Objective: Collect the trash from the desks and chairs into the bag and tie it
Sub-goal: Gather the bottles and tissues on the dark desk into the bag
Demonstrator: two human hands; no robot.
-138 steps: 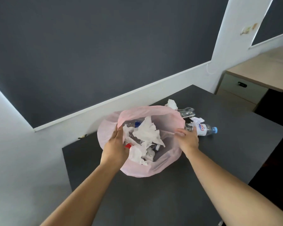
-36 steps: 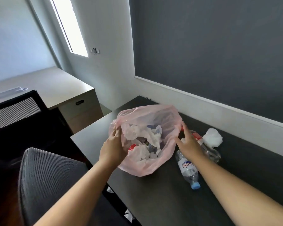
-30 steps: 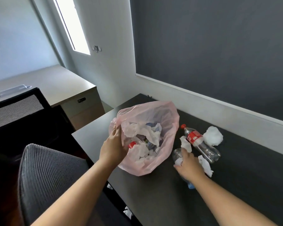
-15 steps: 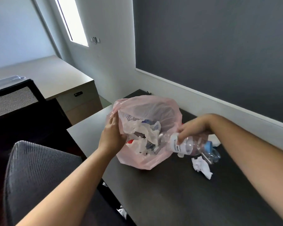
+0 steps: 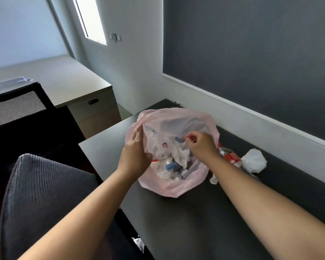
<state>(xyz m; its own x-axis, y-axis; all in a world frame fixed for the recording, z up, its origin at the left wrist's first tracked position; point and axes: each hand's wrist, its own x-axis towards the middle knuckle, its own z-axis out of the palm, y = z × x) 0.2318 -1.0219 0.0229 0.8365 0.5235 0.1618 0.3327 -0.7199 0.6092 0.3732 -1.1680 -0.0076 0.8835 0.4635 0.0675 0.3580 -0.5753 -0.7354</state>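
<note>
Spreading the thin pink plastic bag [image 5: 176, 119] wide matters — left hand [image 5: 134, 154] pinches its rim; right hand [image 5: 201, 145] curls there — grip contents unclear.

- Left hand [image 5: 134, 152]: back turned to the camera. Fingers lie close together, nearly straight, pointing away from the body. The thumb sits opposite them, nipping the rim of the pink plastic bag [image 5: 176, 119].
- Right hand [image 5: 201, 145]: knuckles up and fingers curled under. Thumb and fingertips [image 5: 190, 136] pinch the bag's film, across the opening from the left grip.
- Left forearm [image 5: 83, 212] and right forearm [image 5: 261, 199]: bare and extended. They converge toward the two grips, wrists roughly straight.
</note>
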